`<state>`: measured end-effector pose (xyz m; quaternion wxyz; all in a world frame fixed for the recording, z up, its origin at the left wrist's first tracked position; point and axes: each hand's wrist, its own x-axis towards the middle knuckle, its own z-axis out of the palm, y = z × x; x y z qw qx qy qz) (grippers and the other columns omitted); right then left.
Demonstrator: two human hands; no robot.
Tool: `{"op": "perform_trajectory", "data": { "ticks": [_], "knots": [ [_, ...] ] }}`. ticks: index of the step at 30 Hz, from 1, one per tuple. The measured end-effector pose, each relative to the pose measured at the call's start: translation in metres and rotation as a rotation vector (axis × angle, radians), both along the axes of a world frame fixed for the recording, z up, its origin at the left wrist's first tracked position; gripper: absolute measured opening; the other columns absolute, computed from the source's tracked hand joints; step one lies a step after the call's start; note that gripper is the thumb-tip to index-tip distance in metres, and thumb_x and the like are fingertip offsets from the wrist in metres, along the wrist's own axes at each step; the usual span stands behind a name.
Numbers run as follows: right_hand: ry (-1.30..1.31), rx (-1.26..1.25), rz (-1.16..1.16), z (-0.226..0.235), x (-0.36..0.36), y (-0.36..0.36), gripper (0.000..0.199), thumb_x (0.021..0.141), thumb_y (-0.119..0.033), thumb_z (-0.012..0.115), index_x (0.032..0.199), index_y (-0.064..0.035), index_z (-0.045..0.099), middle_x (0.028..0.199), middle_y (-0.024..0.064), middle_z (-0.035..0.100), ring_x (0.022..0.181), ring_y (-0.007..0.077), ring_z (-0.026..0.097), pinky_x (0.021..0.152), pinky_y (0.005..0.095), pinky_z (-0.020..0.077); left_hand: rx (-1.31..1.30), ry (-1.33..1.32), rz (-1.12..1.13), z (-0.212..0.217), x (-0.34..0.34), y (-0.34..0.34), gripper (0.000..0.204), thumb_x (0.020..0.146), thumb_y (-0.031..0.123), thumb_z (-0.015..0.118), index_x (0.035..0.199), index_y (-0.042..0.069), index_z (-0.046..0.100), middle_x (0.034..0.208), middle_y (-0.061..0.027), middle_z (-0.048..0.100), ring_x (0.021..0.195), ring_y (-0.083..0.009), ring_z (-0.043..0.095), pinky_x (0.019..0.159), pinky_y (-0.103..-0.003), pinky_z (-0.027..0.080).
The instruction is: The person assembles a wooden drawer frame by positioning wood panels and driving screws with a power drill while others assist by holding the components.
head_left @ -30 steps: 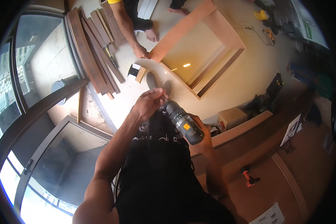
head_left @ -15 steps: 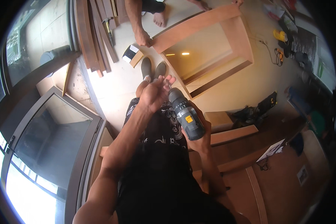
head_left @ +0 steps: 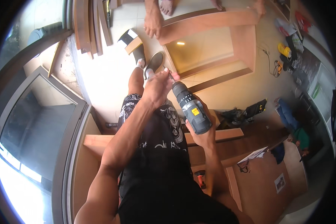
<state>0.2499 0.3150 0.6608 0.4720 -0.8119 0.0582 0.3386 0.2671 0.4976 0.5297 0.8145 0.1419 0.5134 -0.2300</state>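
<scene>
My right hand (head_left: 202, 128) is wrapped round the grip of a cordless drill (head_left: 192, 108), dark grey with a yellow label. The drill points forward and a little left, away from my body. At its tip, the fingers of my left hand (head_left: 158, 84) are pinched together beside the bit. A thin dark screw (head_left: 164, 67) seems to stick out past those fingertips; its lower part is hidden. Just beyond lies an open rectangular wooden frame (head_left: 212, 24). A co-worker's hand (head_left: 153, 24) rests on its left corner, and another hand (head_left: 258, 8) is at the far right corner.
A small open cardboard box (head_left: 133, 45) sits by my feet. Long wooden boards (head_left: 86, 28) lie at the far left, near a glass door (head_left: 44, 108). Behind the drill runs a wooden cabinet panel (head_left: 227, 133). A cable (head_left: 277, 67) and black bags (head_left: 246, 114) lie right.
My view has shifted and one leg has stepped out leftward. Both hands and the drill stay together, nearer the wooden frame. The thin screw now shows above my left fingertips.
</scene>
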Motion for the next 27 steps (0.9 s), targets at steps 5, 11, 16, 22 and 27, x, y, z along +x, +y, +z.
{"op": "perform_trajectory", "data": {
  "ticks": [5,11,16,22,27],
  "knots": [
    [-0.051,-0.05,0.036,-0.048,0.023,0.018,0.077,0.078,0.007,0.076,0.149,-0.0025,0.048,0.114,0.0171,0.074,0.098,0.0251,0.074,0.086,0.0359,0.0572,0.017,-0.023,0.049,-0.069,0.01,-0.011,0.024,0.11,0.021,0.052,0.099,0.001,0.06,0.091,-0.0093,0.068,0.07,-0.0132,0.062,0.062,-0.025,0.051],
    [-0.049,-0.133,0.05,-0.135,0.039,0.044,0.08,0.08,0.004,0.077,0.152,-0.0032,0.044,0.116,0.0209,0.073,0.101,0.0301,0.075,0.087,0.0377,0.0568,0.425,-0.028,-0.26,-0.181,0.023,-0.024,0.029,0.107,0.026,0.057,0.101,-0.001,0.063,0.089,-0.0065,0.061,0.079,-0.0138,0.06,0.074,-0.027,0.053],
    [0.015,-0.148,-0.019,-0.182,0.046,0.057,0.078,0.08,0.009,0.073,0.152,-0.004,0.045,0.119,0.0171,0.072,0.103,0.0231,0.072,0.091,0.0352,0.0554,0.684,-0.102,-0.198,-0.246,0.023,-0.037,0.029,0.105,0.026,0.056,0.105,-0.002,0.065,0.121,-0.0093,0.055,0.104,-0.0176,0.056,0.089,-0.03,0.05],
    [0.049,-0.162,-0.056,-0.208,0.053,0.066,0.079,0.079,0.009,0.076,0.151,-0.0037,0.046,0.122,0.0167,0.071,0.105,0.0218,0.071,0.092,0.035,0.0548,0.393,-0.188,-0.079,-0.252,0.041,-0.018,0.033,0.105,0.026,0.056,0.096,-0.002,0.069,0.17,-0.013,0.018,0.139,-0.0229,0.041,0.108,-0.033,0.04],
    [0.062,-0.165,-0.085,-0.214,0.062,0.077,0.074,0.083,0.007,0.075,0.15,-0.0029,0.046,0.12,0.0143,0.071,0.104,0.0185,0.069,0.092,0.0337,0.0544,0.494,-0.197,-0.056,-0.266,0.04,-0.019,0.032,0.106,0.024,0.054,0.092,-0.001,0.069,0.171,-0.0147,0.016,0.156,-0.0225,0.02,0.114,-0.033,0.032]
  ]
}}
